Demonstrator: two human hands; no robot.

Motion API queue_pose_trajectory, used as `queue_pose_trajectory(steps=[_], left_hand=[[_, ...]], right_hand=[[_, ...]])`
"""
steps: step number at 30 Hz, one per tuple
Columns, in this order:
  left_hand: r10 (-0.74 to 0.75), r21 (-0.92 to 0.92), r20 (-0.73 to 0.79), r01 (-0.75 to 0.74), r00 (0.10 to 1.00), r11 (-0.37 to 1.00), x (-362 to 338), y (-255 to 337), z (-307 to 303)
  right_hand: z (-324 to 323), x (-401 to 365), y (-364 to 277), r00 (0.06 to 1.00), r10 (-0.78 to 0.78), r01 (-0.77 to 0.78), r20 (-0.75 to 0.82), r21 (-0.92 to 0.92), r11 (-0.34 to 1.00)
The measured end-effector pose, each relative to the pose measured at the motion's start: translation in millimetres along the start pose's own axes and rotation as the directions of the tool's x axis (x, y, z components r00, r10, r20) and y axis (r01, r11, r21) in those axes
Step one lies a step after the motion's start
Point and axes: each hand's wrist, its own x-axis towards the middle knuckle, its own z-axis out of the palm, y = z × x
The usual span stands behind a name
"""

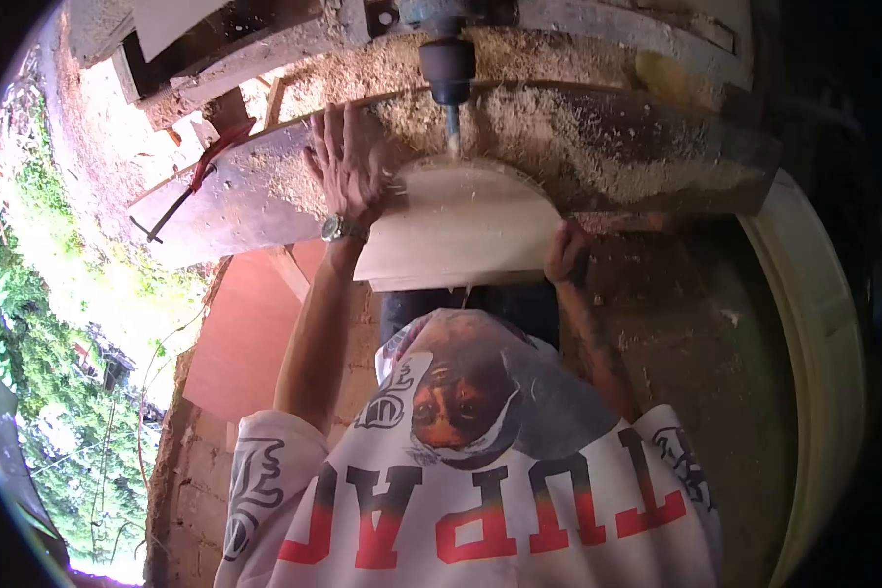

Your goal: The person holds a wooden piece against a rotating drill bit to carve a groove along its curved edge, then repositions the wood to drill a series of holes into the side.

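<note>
A pale wooden board [461, 225] with a rounded far edge lies partly on a sawdust-covered bench top [255, 201]. Its straight near edge faces my body, and another layer shows beneath it. My left hand [348, 169], with a watch at the wrist, lies with fingers stretched out by the board's left side. My right hand [566, 253] is closed around the board's right corner. At the curved edge stands a bit [454, 132], held in a dark chuck [448, 71] above. Whether the bit is spinning cannot be made out.
A red-handled clamp or saw-like tool [206, 169] sits at the bench's left end. Sawdust [617, 147] is heaped along the bench. A curved pale panel [818, 323] stands on the right, and a reddish sheet [250, 333] leans below left.
</note>
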Motion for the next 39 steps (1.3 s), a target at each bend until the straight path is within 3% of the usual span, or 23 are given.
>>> queue_pose_trajectory(steps=[4,5,8,9,11,13,20,23,26,30,32,39], left_hand=[[-0.01,0.033,-0.006,0.01,1.0,0.999,3,8,-7],[0.026,0.073,-0.089,-0.019,0.996,0.997,7,11,-7],[0.03,0.026,-0.107,-0.027,0.994,0.999,21,17,-15],[0.087,0.077,-0.19,-0.073,0.978,0.994,27,15,-12],[0.045,0.141,-0.119,-0.028,0.992,0.99,24,-2,-2],[-0.007,0.129,-0.07,0.016,0.998,0.992,33,6,-10],[-0.036,0.046,-0.169,0.044,0.985,0.998,48,41,-27],[-0.072,0.072,-0.089,0.078,0.993,0.994,48,35,-28],[-0.092,0.13,-0.064,0.1,0.994,0.987,46,26,-24],[0.104,0.089,-0.233,-0.085,0.967,0.992,44,5,-4],[0.014,0.097,-0.029,-0.012,0.999,0.995,43,-25,11],[0.112,0.099,-0.153,-0.097,0.982,0.99,15,-9,9]], right_hand=[[-8,12,-9,1.0,-0.002,0.002,0.016,-0.034,0.999],[-9,14,-13,1.0,-0.008,0.008,0.003,-0.036,0.999],[-16,21,-19,0.999,0.029,-0.027,0.023,-0.063,0.998],[-16,29,-23,0.999,0.051,-0.05,0.013,-0.053,0.997],[-17,30,-29,0.994,0.109,-0.109,-0.002,-0.034,0.993],[-22,31,-24,0.997,0.072,-0.069,0.038,-0.065,0.995],[-34,33,-33,0.996,0.066,-0.061,0.059,-0.084,0.995],[-28,32,-18,0.999,0.038,-0.034,0.037,-0.123,0.992],[-25,35,-29,0.992,0.112,-0.108,0.055,-0.08,0.991],[-19,40,-21,0.999,0.027,-0.023,0.043,-0.109,0.994],[-6,39,-24,1.0,-0.002,0.002,0.004,-0.078,0.997],[-1,9,-17,0.999,-0.011,0.01,-0.033,-0.057,0.998]])
